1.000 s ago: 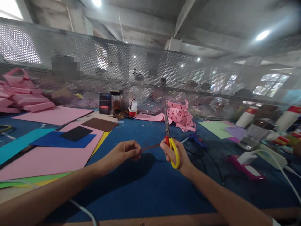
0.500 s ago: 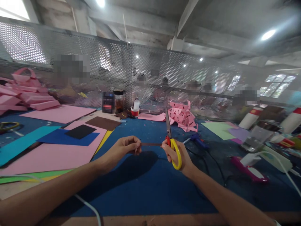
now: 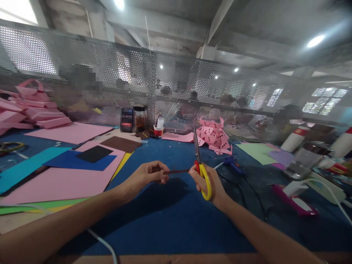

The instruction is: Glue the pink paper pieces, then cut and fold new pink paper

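You are sitting at a blue-covered table that is running up to a perforated metal screen; behind the screen several people are showing only as blurred shapes, too vague to count. Your two hands are hovering above the middle of the table, nearer its front edge. Your left hand is pinching one thin brown strip between thumb and curled fingertips, and the strip's end is disappearing inside that pinch. The strip is stretching level across the gap to your right hand, which is gripping one pair of scissors with yellow and red handles, fingers wrapped through and around the loops and hiding part of them. The blades are pointing straight up and are reading as a single line, so you cannot tell whether they are parted, nor whether the strip is lying between them or only touching the pivot. Toward the left edge one large pink sheet is lying under one blue sheet, one black piece and one brown piece, with teal, yellow and green margins peeking out. At the far left corner a heap of pink folded pieces is getting cut off by the frame. Along the far edge one red cup, one dark jar and one pile of dotted pink cut-outs are standing. At the right edge two white bottles with red bands are showing, the outer one cropped.
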A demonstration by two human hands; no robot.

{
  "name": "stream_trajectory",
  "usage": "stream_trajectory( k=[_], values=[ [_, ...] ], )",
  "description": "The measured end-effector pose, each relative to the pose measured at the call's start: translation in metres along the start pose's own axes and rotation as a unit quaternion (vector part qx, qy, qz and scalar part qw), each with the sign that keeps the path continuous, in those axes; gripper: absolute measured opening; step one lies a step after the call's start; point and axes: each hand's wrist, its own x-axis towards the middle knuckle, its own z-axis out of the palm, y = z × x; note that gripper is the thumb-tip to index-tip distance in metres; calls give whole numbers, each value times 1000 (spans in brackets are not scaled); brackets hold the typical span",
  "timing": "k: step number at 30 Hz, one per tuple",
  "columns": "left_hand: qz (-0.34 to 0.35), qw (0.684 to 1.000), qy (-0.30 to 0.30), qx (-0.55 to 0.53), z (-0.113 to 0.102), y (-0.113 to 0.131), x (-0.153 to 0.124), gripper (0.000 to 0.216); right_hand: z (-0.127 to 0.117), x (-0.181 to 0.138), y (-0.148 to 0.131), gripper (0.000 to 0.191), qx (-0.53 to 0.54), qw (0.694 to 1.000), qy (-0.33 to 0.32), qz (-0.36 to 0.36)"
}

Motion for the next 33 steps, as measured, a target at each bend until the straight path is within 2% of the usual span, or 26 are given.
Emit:
stream_trajectory(
  k=[3, 6, 9, 12, 16, 19, 27, 33],
  values=[
    [12, 999, -1, 42, -1, -3, -1, 18, 2, -2, -4, 21, -22, 1000, -8, 11],
    [7, 999, 8, 33, -4, -2, -2, 15, 2, -2, -6, 18, -45, 999, 0, 12],
    [13, 999, 25, 32, -5, 2, -3, 23, 3, -1, -6, 17, -55, 998, 4, 8],
    [24, 994, 23, 105, 0, 4, -4, 31, 5, -1, -2, 17, -45, 999, -16, 14],
    [25, 984, 16, 176, 10, -3, -5, 27, 10, -3, 10, 17, -21, 998, -61, -13],
    [28, 984, 23, 177, 13, -6, -6, 25, 10, -4, 14, 18, -20, 997, -66, -43],
    [30, 987, 5, 160, 11, -8, -5, 18, 4, -3, -7, 17, -26, 998, -65, 0],
    [29, 988, 1, 150, 11, -11, -4, 16, 6, -4, -1, 16, -6, 996, -84, -14]
  ],
)
